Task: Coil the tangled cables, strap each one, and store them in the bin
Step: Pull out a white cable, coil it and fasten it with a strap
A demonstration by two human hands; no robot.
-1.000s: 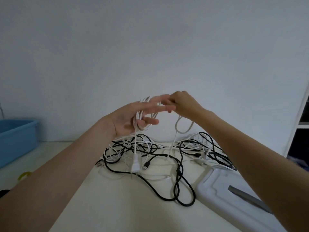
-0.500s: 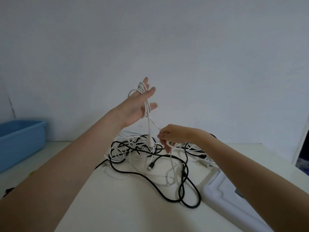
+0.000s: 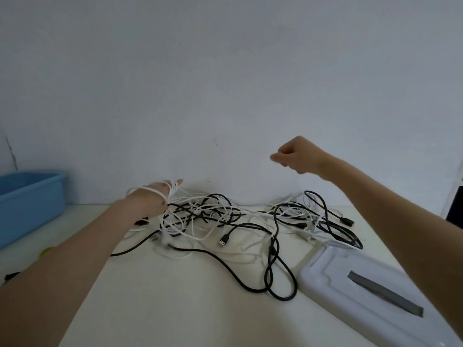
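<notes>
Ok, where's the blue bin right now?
The blue bin sits at the far left edge of the head view, against the wall on the table, left of the cable tangle and beyond the left hand.
</notes>
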